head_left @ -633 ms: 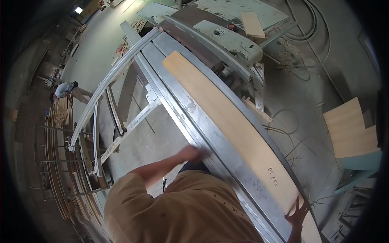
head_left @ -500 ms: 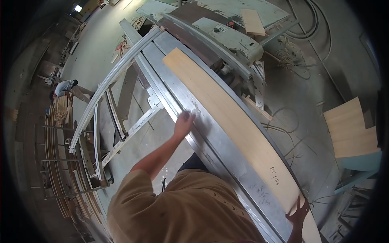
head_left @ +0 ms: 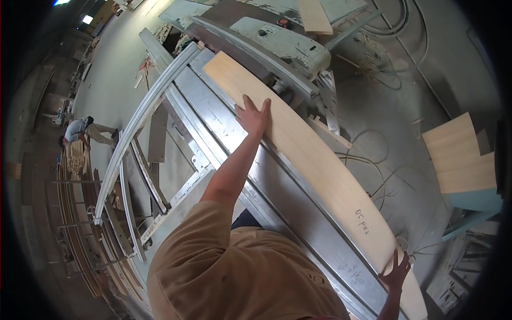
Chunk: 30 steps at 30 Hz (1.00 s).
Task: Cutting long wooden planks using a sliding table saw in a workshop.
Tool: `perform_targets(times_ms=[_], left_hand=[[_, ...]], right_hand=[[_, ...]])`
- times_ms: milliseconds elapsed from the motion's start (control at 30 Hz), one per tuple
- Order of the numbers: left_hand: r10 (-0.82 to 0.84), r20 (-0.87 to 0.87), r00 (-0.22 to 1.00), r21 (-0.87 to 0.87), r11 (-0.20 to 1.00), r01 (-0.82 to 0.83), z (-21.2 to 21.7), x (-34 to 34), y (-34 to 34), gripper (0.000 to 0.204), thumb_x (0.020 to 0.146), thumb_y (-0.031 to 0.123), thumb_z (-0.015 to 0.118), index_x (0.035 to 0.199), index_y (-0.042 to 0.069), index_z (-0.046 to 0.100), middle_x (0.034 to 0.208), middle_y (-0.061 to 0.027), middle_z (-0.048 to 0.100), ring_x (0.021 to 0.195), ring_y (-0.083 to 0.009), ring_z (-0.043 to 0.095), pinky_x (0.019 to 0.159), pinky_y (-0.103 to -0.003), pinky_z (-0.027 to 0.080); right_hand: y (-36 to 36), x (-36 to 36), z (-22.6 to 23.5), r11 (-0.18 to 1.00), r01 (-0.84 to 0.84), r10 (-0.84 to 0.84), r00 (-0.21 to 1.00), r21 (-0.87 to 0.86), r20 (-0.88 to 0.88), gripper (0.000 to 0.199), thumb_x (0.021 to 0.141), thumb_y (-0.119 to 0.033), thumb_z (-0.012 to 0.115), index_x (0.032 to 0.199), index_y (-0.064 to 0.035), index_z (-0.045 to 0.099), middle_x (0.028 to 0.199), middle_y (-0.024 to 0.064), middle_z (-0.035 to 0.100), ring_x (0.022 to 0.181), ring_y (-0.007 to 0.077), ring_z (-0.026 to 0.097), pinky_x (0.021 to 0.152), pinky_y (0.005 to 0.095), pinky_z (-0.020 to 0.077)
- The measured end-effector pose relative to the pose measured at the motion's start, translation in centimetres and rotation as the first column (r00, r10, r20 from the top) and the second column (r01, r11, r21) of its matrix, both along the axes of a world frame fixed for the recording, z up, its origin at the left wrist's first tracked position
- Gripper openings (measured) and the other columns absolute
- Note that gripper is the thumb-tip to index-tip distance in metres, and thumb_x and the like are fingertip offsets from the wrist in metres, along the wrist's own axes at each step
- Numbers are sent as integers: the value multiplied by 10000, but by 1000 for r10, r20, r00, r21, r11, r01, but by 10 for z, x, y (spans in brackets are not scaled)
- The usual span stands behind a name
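A long pale wooden board [head_left: 320, 154] lies lengthwise on a silvery metal sliding table [head_left: 290, 200], along its right side. Dark handwriting marks the board's near half. My left hand [head_left: 253, 116] rests with fingers spread on the left edge of the board's far half, palm down and holding nothing. Near the board's close end, my right hand [head_left: 396, 273] touches the surface with its fingers apart, its wrist toward the bottom of the picture.
A curved-looking metal fence rail [head_left: 133, 106] crosses the table's far end. Beyond the board stands a pale green machine [head_left: 288, 42] with a plank [head_left: 314, 17] on it. Cables [head_left: 368, 152] lie on the floor at right. Far left, a person [head_left: 80, 128] bends over stacked timber [head_left: 80, 229].
My left hand has moved from the metal table onto the board, farther away and slightly right. The board sits farther right on the table, uncovering a slot. My right hand stays at its near end.
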<state>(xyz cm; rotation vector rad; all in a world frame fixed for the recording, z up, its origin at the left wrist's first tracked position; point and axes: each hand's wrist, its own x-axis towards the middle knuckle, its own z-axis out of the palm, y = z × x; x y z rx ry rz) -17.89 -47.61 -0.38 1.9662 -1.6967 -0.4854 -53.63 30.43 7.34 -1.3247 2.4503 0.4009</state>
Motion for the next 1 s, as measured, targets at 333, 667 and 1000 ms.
perform_targets(times_ms=[333,667,1000], left_hand=[[-5,-73,997,-60,998,1,-6,-36,-79,1114,901,718,777,1732,86,386,1699,-483,235,1566,-648,314,1301,-630,308],[0,-98,995,-36,999,-3,-6,-43,-111,1137,893,700,791,1731,66,358,1685,-507,203,1553,-668,309,1298,-637,300],[13,-84,996,-32,999,-15,-9,-44,-121,1130,914,705,769,1730,38,361,1677,-538,169,1573,-679,266,1306,-635,288]], right_hand=[[-69,-24,1,1000,24,-24,1000,0,5,1410,507,-301,966,1760,-223,325,1695,304,335,1617,478,315,1306,686,266],[-113,-28,13,993,98,-99,995,73,19,1377,549,-275,986,1760,-223,333,1712,297,316,1633,470,298,1324,652,263],[-122,-25,9,996,78,-80,996,52,46,1397,566,-269,1019,1767,-220,306,1764,284,250,1634,469,300,1316,630,289]])
